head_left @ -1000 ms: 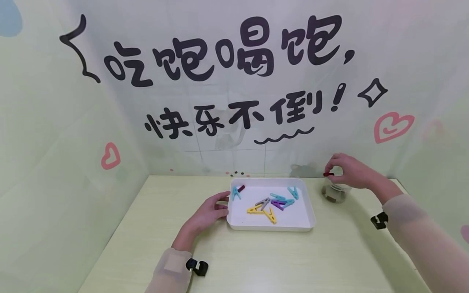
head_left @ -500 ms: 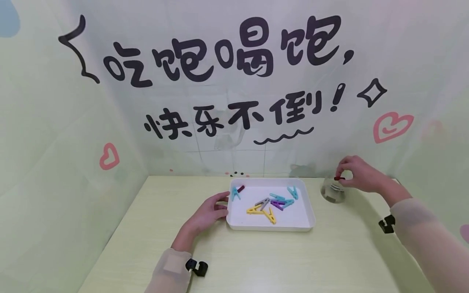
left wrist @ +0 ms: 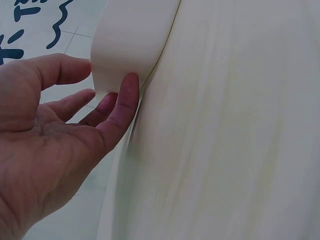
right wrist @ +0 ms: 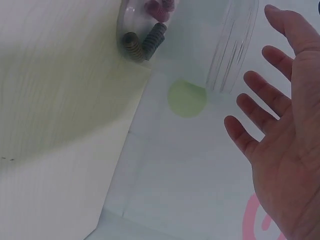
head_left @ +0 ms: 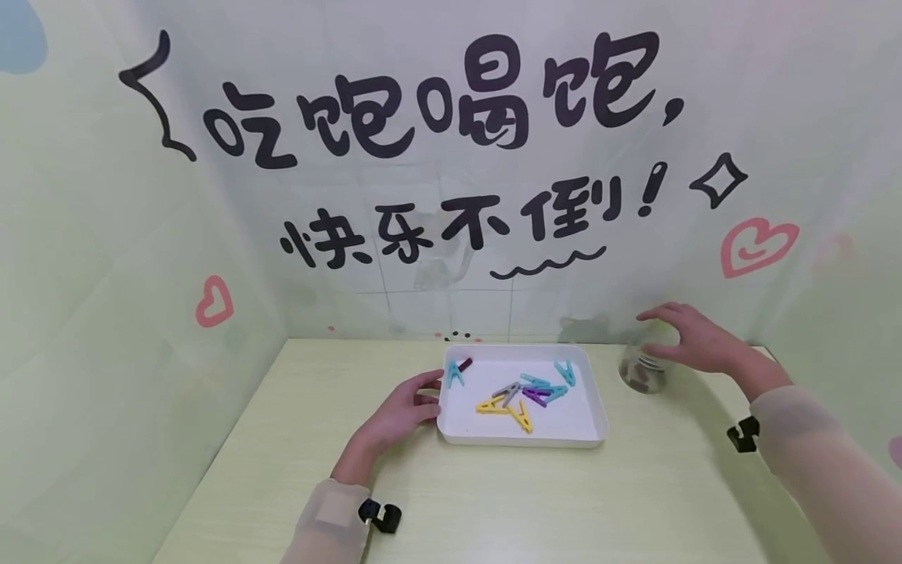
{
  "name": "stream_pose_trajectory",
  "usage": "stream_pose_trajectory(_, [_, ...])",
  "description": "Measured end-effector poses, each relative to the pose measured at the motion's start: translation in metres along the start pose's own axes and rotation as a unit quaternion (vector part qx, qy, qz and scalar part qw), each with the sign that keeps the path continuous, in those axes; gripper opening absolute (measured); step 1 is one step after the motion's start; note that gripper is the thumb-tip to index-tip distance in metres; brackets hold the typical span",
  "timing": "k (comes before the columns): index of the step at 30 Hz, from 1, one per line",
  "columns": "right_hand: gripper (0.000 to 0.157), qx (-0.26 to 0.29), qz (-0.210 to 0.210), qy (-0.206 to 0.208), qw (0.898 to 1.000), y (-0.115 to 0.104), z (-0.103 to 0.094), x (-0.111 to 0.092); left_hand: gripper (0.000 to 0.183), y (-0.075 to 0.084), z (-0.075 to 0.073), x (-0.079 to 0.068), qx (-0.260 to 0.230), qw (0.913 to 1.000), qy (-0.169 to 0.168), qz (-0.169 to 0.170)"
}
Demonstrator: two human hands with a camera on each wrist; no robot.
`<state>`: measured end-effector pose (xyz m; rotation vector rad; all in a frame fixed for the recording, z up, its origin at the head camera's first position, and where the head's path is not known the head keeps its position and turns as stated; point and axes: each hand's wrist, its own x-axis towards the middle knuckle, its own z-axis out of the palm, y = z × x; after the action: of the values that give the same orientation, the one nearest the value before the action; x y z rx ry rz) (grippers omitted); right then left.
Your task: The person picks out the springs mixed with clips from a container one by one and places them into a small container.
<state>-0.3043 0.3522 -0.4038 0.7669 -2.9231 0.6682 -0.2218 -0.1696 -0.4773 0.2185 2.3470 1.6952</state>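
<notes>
Over the mouth of a clear jar (head_left: 636, 376) at the back right, my right hand (head_left: 694, 338) hovers with fingers spread and holds nothing. In the right wrist view, dark ribbed pieces (right wrist: 154, 40) and dark red pieces (right wrist: 159, 11) lie at the jar's bottom, beyond its threaded neck (right wrist: 234, 45). Fingertips of my left hand (head_left: 396, 409) rest against the left side of a white tray (head_left: 458, 425). Inside it are teal clothespins (head_left: 567, 374), yellow clothespins (head_left: 522, 417), a grey clothespin (head_left: 507, 390), a purple clothespin (head_left: 533, 395) and a small dark red piece (head_left: 465, 363).
Tray and jar stand on a pale wooden table (head_left: 479, 501). A printed curtain (head_left: 437, 305) with black lettering hangs right behind the table's back edge and along both sides.
My right hand moved a little right over the jar's mouth and released the dark red piece it was pinching. Its fingers have spread. My left hand and the tray stay put.
</notes>
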Motion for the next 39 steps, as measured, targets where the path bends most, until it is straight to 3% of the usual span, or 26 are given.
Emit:
stream_pose_trajectory(10, [0.057,-0.006,0.001,-0.007,1.0,-0.018,0.0,0.012,0.061,0.002,0.0,-0.001,0.001,1.0,0.002,-0.006])
stream_pose_trajectory(19, [0.048,-0.014,-0.056,-0.009,0.998,-0.046,0.007,0.035,0.061,0.002,-0.001,-0.001,0.004,1.0,0.004,-0.004])
stream_pose_trajectory(39, [0.048,-0.014,-0.109,-0.059,0.992,-0.107,0.03,0.092,0.06,-0.002,-0.001,0.001,0.002,1.0,0.0,0.001])
